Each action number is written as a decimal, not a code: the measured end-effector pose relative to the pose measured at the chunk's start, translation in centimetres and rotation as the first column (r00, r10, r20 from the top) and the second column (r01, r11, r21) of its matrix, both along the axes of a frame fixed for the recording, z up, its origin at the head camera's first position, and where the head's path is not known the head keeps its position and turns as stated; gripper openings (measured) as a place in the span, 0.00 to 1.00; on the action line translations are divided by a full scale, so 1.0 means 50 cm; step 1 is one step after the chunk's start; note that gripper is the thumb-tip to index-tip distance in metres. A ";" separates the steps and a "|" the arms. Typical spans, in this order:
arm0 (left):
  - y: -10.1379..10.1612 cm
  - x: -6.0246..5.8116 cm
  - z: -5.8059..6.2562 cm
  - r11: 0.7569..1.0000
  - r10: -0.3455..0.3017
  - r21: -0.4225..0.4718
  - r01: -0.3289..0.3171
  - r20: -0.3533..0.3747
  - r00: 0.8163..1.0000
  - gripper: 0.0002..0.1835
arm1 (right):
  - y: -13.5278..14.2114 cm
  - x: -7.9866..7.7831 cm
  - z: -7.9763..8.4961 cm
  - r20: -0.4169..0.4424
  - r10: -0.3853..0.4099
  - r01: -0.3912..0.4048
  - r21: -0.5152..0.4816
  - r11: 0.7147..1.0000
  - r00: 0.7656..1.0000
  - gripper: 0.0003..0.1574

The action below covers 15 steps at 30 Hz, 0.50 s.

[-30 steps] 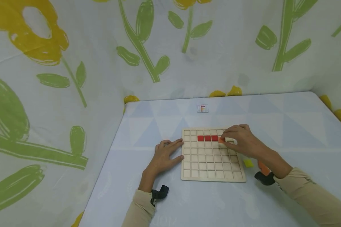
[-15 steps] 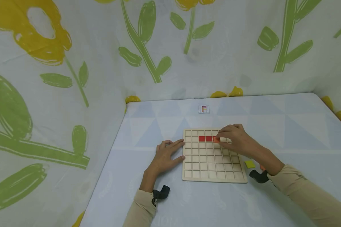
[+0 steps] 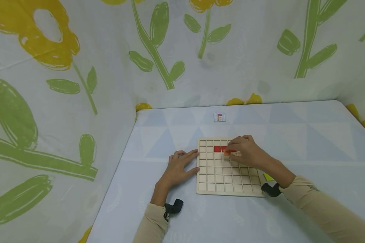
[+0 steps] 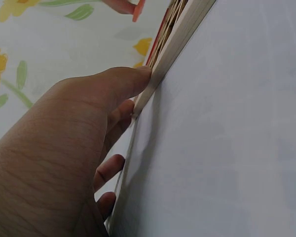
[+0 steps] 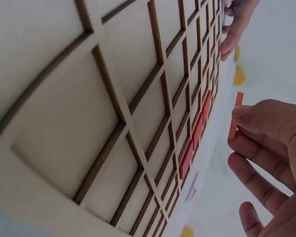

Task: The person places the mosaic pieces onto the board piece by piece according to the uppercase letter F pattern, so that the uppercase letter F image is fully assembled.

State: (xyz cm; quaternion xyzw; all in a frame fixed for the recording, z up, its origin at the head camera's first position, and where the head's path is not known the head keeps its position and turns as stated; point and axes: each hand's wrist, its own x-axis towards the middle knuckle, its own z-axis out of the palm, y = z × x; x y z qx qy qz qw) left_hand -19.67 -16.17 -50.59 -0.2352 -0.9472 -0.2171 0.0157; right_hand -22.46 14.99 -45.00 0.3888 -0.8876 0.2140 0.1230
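Observation:
A wooden grid board (image 3: pixel 219 187) lies on the table, with three red square tiles (image 3: pixel 217 149) side by side in one of its far rows. My right hand (image 3: pixel 247 152) pinches a thin orange tile (image 5: pixel 239 100) between thumb and index finger, held on edge above the board. In the head view that tile overlaps the near side of the red row, and the hand partly covers the right end of the row. My left hand (image 3: pixel 180 166) touches the board's left edge, its thumb and fingertips at the rim and the fingers spread.
Beyond the board lies a small card (image 3: pixel 219 117) printed with a coloured grid pattern. A yellow tile (image 3: pixel 268 177) sits off the board's right edge, partly covered by the right wrist. Flower-printed cloth (image 3: pixel 182 87) stands behind and left of the table.
My right hand has moved left and slightly nearer, carrying the orange tile from the red row's right end to its middle. The forearm now hides the orange piece near the yellow tile.

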 end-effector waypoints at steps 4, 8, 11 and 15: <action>-0.001 0.000 0.000 1.000 0.001 0.005 -0.001 -0.008 1.000 0.33 | -0.014 -0.004 -0.007 -0.010 0.022 -0.022 -0.013 1.000 1.000 0.13; -0.001 -0.001 -0.003 1.000 0.004 -0.002 -0.004 -0.005 1.000 0.33 | -0.027 -0.007 -0.011 0.004 0.015 -0.015 0.011 1.000 1.000 0.12; -0.001 -0.001 -0.003 1.000 0.003 -0.008 -0.003 0.012 1.000 0.34 | -0.036 -0.011 -0.016 0.013 0.013 -0.014 0.029 1.000 1.000 0.10; -0.002 -0.002 -0.002 1.000 -0.001 -0.004 0.001 0.020 1.000 0.34 | -0.048 -0.017 -0.020 0.005 0.023 -0.024 0.043 0.999 1.000 0.08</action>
